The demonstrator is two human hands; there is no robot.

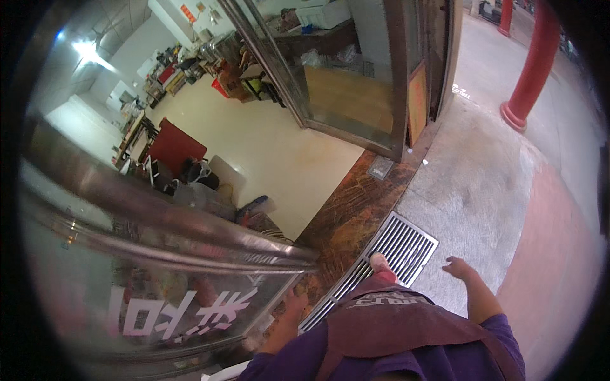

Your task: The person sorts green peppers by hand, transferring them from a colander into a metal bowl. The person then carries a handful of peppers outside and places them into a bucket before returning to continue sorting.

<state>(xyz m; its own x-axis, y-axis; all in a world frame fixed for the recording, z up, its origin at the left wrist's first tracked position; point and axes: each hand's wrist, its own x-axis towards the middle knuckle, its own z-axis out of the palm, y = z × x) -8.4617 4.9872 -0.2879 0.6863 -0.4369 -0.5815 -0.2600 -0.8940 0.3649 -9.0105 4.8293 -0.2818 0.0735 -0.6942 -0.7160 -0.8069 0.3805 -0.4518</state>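
My right hand (pixel 459 267) hangs at my side above the concrete pavement, its fingers slightly bent and nothing in it. On the other side, my left hand (pixel 296 300) is blurred beside the edge of a metal-framed glass door (pixel 190 305) that bears white writing; whether it touches the door cannot be told. Below me is a metal drain grate (pixel 410 247) with one of my feet on it. I wear a maroon apron (pixel 395 328) over a purple top. A second glass door (pixel 352 100) stands swung inward across the doorway.
A brown marble threshold (pixel 343 209) runs between the pavement and the pale tiled floor (pixel 267 157). Inside are a red chair (pixel 174 143), a red bucket (pixel 219 88), and cluttered tables along the walls. Outside at right stands a red pillar (pixel 536 66).
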